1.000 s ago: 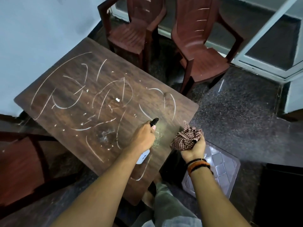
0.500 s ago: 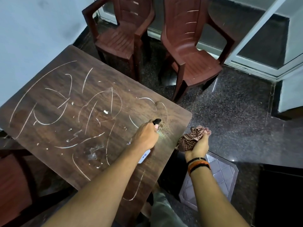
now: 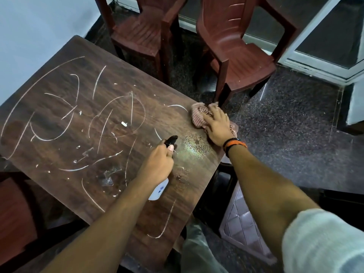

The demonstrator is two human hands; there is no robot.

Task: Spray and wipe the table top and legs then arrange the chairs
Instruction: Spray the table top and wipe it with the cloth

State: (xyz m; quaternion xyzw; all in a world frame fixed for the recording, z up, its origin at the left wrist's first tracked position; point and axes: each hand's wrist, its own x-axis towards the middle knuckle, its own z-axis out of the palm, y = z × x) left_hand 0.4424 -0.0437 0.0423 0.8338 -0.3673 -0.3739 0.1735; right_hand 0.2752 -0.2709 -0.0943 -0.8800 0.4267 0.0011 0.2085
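Bench (image 3: 65, 123) is taking up most of what I'm looking at, dark wood grain top, covered in white chalky scribbles and little flecks. Two reddish-brown plastic chairs are sitting past its far edge on the speckled floor (image 3: 291, 131), the left chair (image 3: 141, 36) and the right chair (image 3: 236, 54), side by side and close together. My right hand (image 3: 217, 126) is lying flat with the fingers (image 3: 213, 113) spread, pressing a checkered cloth (image 3: 199, 117) down on the bench right at the far right corner. My left hand (image 3: 157, 164) is gripping a spray bottle (image 3: 160, 189), fingers wrapped tight round its neck, black nozzle (image 3: 171, 139) poking out forward and the white body sticking out under my palm, just above the bench top. A wet speckled patch of spray (image 3: 196, 145) is glistening on the wood between the nozzle and the cloth, near both. A small white chalk bit (image 3: 124, 124) is lying in the middle of the scribbles.
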